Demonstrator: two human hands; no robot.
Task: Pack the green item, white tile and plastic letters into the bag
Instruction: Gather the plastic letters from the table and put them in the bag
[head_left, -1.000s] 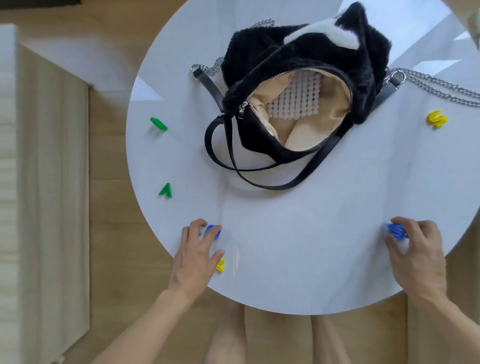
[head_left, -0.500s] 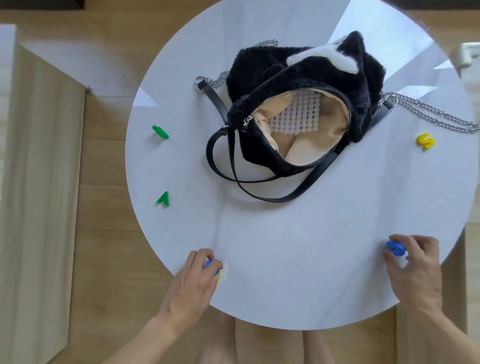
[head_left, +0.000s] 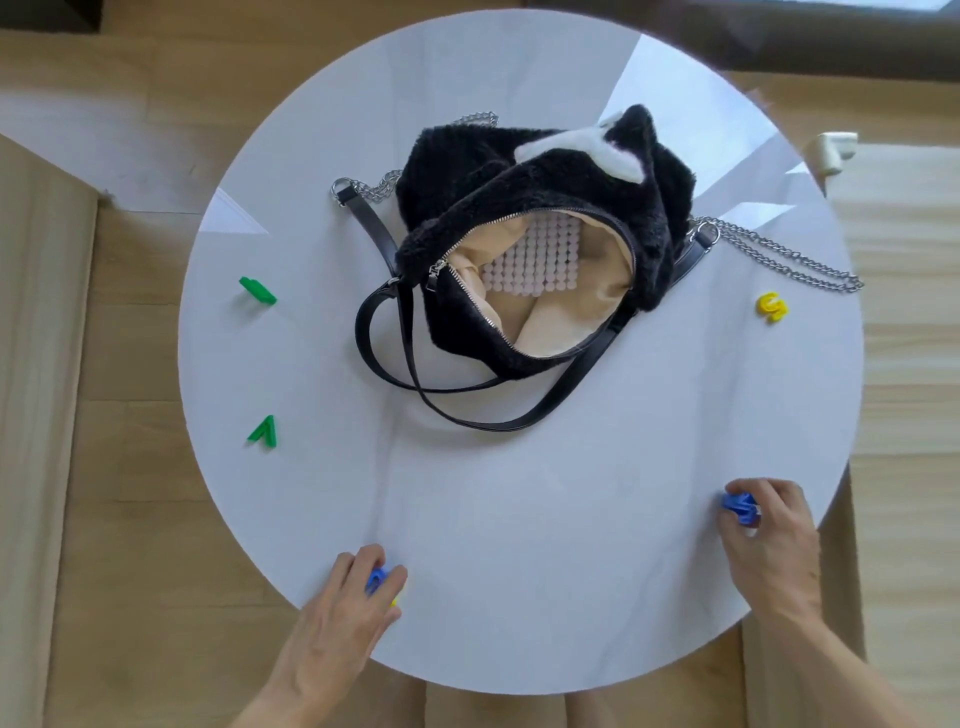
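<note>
A black furry bag (head_left: 540, 208) lies unzipped in the middle of the round white table (head_left: 519, 493), and a white studded tile (head_left: 530, 260) shows inside it. At the near left edge my left hand (head_left: 348, 618) pinches a blue letter (head_left: 376, 579), with a yellow letter (head_left: 397, 597) just showing under the fingers. My right hand (head_left: 774, 545) grips another blue letter (head_left: 740, 508) at the near right. On the left lie a green bar piece (head_left: 258, 291) and a green letter (head_left: 263, 432). A yellow letter S (head_left: 772, 306) lies at the right.
The bag's black straps (head_left: 415, 374) loop toward me over the tabletop. Its chain strap (head_left: 779, 254) trails to the right edge. Wooden floor surrounds the table, with pale furniture at both sides.
My left hand slid toward the table's near edge, closing on the blue letter over the yellow one. My right hand closed tighter on its blue letter. The camera view tilted, so everything sits lower in frame.
</note>
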